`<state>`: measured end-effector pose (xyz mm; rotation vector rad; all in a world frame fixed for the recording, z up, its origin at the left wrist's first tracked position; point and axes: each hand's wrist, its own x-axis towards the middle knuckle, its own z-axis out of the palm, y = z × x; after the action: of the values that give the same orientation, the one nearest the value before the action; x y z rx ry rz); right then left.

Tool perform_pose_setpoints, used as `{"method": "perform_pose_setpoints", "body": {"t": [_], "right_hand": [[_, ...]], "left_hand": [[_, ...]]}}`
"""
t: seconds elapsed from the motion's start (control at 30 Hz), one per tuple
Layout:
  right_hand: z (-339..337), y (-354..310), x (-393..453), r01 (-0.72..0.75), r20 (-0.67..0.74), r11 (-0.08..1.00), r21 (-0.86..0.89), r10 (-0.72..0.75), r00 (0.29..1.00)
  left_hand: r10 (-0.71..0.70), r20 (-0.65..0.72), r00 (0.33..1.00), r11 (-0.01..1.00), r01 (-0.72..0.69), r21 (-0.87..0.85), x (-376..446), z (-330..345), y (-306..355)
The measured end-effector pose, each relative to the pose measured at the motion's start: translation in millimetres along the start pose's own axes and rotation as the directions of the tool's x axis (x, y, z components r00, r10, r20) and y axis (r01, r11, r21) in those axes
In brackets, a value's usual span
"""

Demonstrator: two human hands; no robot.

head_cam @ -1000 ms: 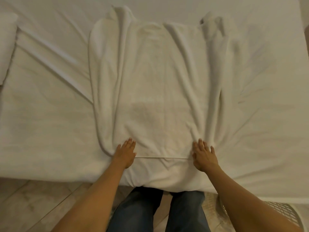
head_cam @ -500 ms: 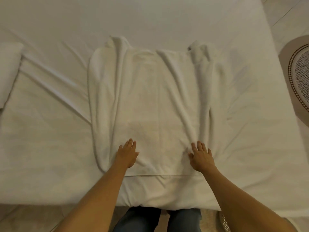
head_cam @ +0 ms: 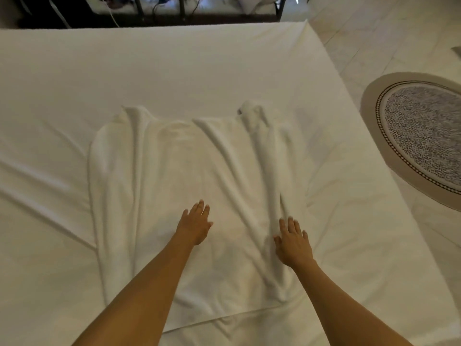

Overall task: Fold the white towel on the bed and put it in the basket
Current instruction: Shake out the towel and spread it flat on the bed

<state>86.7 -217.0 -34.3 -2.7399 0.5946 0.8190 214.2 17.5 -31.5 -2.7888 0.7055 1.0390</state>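
Note:
The white towel lies spread out and wrinkled on the white bed, with long creases running away from me. My left hand lies flat on the towel's middle, fingers straight. My right hand presses flat on the creased right part of the towel, fingers spread. The towel's near edge shows between my forearms. No basket is in view.
An oval patterned rug lies on the pale tiled floor to the right of the bed. Beyond the bed's far edge stands dark furniture with cables. The bed's right edge runs diagonally toward the lower right.
Both hands have slid forward along the towel, away from its near edge. The view has lifted, so the basket at the lower right has left the frame.

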Motion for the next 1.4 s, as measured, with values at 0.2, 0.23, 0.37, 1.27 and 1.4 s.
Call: {"method": "perform_pose_setpoints", "body": {"t": [0.2, 0.23, 0.37, 1.27, 1.4], "right_hand": [[-17, 30, 38, -0.046, -0.037, 0.998, 0.038, 0.048, 0.998], [-19, 35, 45, -0.054, -0.037, 0.998, 0.045, 0.056, 0.998], [-22, 52, 76, -0.083, -0.024, 0.992, 0.096, 0.086, 0.996], [22, 89, 204, -0.073, -0.220, 0.955, 0.286, 0.140, 0.965], [37, 87, 211, -0.126, -0.305, 0.956, 0.266, 0.208, 0.929]], "left_hand": [[0.070, -0.061, 0.996, 0.995, -0.065, 0.076, 60, -38, 37], [0.076, -0.064, 0.995, 0.993, -0.070, 0.095, 70, -43, 43], [0.107, -0.063, 0.992, 0.990, -0.100, 0.097, 114, -59, 71], [0.174, -0.234, 0.956, 0.958, -0.109, 0.265, 351, -150, 149], [0.199, -0.257, 0.946, 0.939, -0.109, 0.327, 381, -159, 152]]}}
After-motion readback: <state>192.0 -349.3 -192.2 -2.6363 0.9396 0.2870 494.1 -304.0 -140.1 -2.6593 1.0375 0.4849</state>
